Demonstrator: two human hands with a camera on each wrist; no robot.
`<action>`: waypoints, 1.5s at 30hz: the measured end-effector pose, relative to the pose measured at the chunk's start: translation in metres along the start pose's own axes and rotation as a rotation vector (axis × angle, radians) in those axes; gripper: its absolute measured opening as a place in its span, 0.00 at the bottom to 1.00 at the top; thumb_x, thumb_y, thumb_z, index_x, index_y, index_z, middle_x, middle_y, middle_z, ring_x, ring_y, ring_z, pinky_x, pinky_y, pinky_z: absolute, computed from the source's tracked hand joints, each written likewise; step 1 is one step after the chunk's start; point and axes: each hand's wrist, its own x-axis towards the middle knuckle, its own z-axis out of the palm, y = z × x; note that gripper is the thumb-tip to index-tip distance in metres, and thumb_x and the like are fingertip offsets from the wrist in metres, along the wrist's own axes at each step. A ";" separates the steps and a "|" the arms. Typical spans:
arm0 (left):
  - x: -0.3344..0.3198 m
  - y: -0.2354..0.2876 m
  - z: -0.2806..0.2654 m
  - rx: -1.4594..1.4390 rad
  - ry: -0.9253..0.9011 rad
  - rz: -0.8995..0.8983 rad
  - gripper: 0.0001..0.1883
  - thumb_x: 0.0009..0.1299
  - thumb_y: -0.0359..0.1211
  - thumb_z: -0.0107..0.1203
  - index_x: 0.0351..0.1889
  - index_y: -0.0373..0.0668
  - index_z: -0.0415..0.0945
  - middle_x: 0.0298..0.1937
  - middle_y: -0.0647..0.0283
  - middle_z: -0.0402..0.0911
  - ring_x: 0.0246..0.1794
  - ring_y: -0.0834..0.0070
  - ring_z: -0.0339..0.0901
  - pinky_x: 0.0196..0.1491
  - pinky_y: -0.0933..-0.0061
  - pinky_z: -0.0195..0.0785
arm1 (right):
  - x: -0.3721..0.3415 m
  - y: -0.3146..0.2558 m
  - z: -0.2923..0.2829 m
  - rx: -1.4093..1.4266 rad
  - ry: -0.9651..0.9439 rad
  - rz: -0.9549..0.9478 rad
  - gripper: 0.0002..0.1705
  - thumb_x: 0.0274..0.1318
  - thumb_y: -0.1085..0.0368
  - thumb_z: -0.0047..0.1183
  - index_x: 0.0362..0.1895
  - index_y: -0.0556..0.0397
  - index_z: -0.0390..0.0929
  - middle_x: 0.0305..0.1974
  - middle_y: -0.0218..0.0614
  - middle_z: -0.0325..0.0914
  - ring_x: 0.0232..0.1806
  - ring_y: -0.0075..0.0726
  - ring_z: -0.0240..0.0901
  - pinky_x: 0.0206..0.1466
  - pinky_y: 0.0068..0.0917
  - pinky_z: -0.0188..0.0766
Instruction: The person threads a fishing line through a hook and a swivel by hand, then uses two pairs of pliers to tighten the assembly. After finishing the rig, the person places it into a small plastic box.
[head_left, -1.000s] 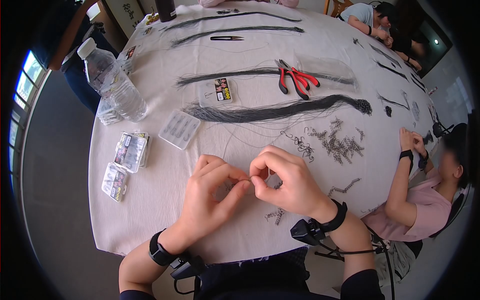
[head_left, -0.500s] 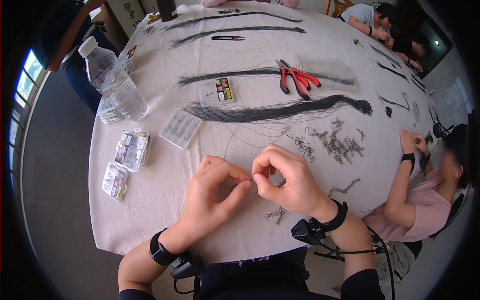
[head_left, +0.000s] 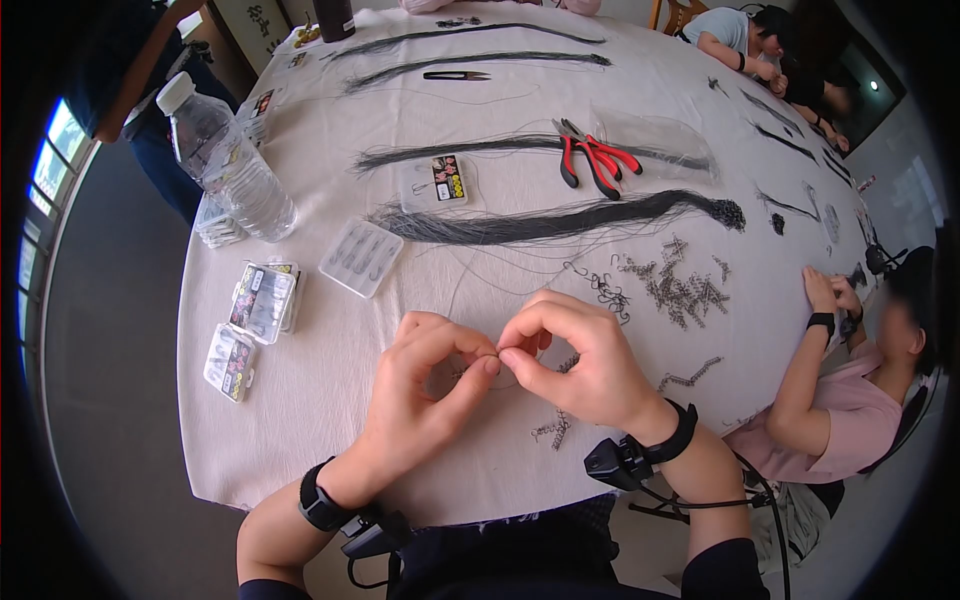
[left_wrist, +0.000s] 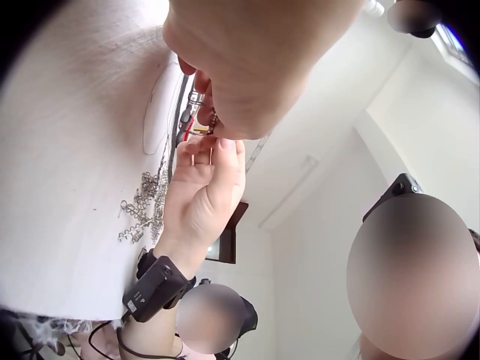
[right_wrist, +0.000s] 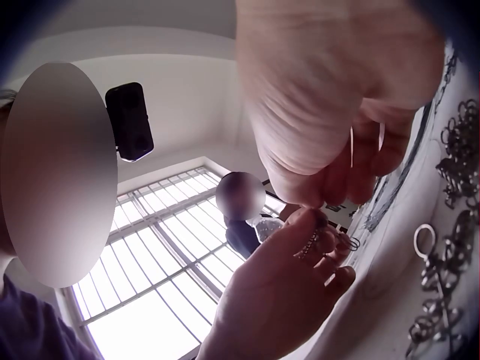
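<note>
My left hand and right hand meet fingertip to fingertip over the near part of the table. In the right wrist view, a small metal coil spring with a wire loop shows among the left hand's fingers. Thumb and forefinger of the left hand pinch at it. The right hand's thumb and forefinger pinch thin line right beside it; the exact spot is hidden by the fingertips. A thin dark line curves over the cloth beyond the hands. Loose springs lie under the right hand.
Beyond the hands lie a pile of springs, loose hooks, a thick bundle of dark line and red-handled pliers. Clear hook boxes and a water bottle stand left. Another person sits at right.
The fingertips of both hands, slightly apart half a second ago, are together again. The right hand has shifted a little to the left. Things on the table have stayed put.
</note>
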 end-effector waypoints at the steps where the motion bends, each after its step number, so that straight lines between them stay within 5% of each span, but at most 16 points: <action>1: 0.000 0.000 0.000 -0.003 0.001 0.000 0.02 0.66 0.28 0.63 0.35 0.42 0.82 0.34 0.67 0.84 0.41 0.68 0.73 0.49 0.68 0.66 | 0.000 0.000 0.000 0.001 0.004 0.006 0.05 0.53 0.76 0.60 0.34 0.56 0.79 0.33 0.31 0.78 0.33 0.25 0.74 0.38 0.24 0.71; 23: -0.005 -0.008 0.002 -0.400 0.027 -0.206 0.03 0.71 0.29 0.62 0.40 0.41 0.81 0.38 0.69 0.82 0.42 0.78 0.71 0.49 0.74 0.65 | 0.000 0.002 0.002 -0.020 0.003 -0.012 0.05 0.55 0.76 0.59 0.35 0.57 0.77 0.33 0.32 0.77 0.33 0.28 0.73 0.38 0.25 0.71; 41: -0.005 -0.008 0.005 -0.370 0.034 -0.179 0.04 0.70 0.28 0.63 0.40 0.40 0.81 0.39 0.68 0.82 0.42 0.78 0.71 0.47 0.74 0.66 | 0.001 0.003 0.000 0.079 -0.039 0.028 0.05 0.59 0.70 0.63 0.36 0.56 0.79 0.33 0.31 0.77 0.35 0.24 0.76 0.41 0.24 0.70; 45: -0.003 -0.004 0.001 -0.195 0.015 -0.100 0.04 0.69 0.27 0.63 0.40 0.41 0.81 0.38 0.67 0.82 0.42 0.75 0.72 0.47 0.73 0.67 | 0.000 0.006 -0.001 0.394 -0.127 0.143 0.03 0.62 0.71 0.60 0.37 0.55 0.78 0.37 0.29 0.74 0.39 0.22 0.69 0.46 0.24 0.65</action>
